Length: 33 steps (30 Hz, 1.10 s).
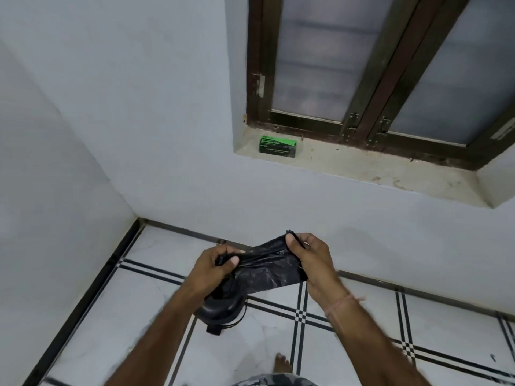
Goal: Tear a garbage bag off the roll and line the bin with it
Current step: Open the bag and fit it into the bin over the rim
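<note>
There is one camera, on the person's head. It looks forward and down into a room corner. The hands [267,263] are close under it; the floor [362,344] and window sill [362,168] sit farther off.

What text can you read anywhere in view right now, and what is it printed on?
Nothing is legible.
Green and black box on the window sill: it carries lines of print, all too small and blurred to read.
Black garbage bag held between the left hand and right hand: no print visible.
Black bin on the floor: no label visible.
</note>
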Each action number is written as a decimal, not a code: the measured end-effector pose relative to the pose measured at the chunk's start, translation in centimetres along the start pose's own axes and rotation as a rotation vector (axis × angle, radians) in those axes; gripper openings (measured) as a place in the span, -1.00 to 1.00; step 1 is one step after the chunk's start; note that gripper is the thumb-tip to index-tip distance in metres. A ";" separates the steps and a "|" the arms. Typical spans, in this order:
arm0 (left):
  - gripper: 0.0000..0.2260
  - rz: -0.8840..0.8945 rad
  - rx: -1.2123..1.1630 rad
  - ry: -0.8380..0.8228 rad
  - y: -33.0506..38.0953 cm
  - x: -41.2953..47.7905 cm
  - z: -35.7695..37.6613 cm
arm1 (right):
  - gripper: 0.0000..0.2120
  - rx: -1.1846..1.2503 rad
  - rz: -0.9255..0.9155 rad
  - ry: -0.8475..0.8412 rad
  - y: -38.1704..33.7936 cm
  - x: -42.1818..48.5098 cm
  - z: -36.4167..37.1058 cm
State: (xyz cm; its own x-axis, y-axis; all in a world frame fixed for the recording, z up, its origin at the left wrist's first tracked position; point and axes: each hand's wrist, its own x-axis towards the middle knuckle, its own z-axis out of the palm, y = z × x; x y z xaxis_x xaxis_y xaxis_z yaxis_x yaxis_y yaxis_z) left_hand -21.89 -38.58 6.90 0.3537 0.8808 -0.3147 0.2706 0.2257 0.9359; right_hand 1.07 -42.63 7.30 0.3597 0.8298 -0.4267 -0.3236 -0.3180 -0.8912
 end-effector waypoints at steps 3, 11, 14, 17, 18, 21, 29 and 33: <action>-0.80 -0.069 -0.140 -0.111 -0.3 -3.6 -3.9 | -0.75 -0.041 -0.039 -0.084 1.9 -2.4 6.1; -0.76 0.032 -0.225 -0.030 -4.7 -8.8 -15.3 | -0.76 -0.106 -0.033 -0.198 7.4 -9.4 20.9; -0.76 0.036 -0.261 -0.006 -5.4 -10.9 -17.4 | -0.82 -0.114 -0.023 -0.163 8.2 -11.5 22.4; -0.82 0.028 -0.300 -0.034 -6.7 -11.8 -18.8 | -0.83 -0.113 0.002 -0.175 9.0 -13.4 23.1; -0.84 0.020 -0.312 -0.053 -6.8 -12.0 -19.0 | -0.85 -0.135 -0.001 -0.176 9.2 -14.0 23.1; -0.80 0.009 -0.345 -0.095 -6.5 -12.3 -19.0 | -0.91 -0.171 -0.013 -0.180 9.2 -15.2 23.2; -0.71 -0.078 -0.394 -0.089 -5.3 -13.5 -18.9 | -0.88 -0.105 0.024 -0.132 10.0 -16.2 22.1; -0.67 -0.090 -0.361 -0.167 -5.0 -13.4 -18.7 | -0.88 -0.193 -0.029 -0.175 9.2 -16.2 21.1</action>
State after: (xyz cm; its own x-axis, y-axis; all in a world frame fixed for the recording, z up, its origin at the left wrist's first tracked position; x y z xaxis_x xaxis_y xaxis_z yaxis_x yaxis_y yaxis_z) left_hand -44.73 -43.77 9.44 0.4915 0.7779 -0.3914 -0.0139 0.4564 0.8897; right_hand -26.22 -49.28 9.31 0.2046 0.9012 -0.3821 -0.1366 -0.3602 -0.9228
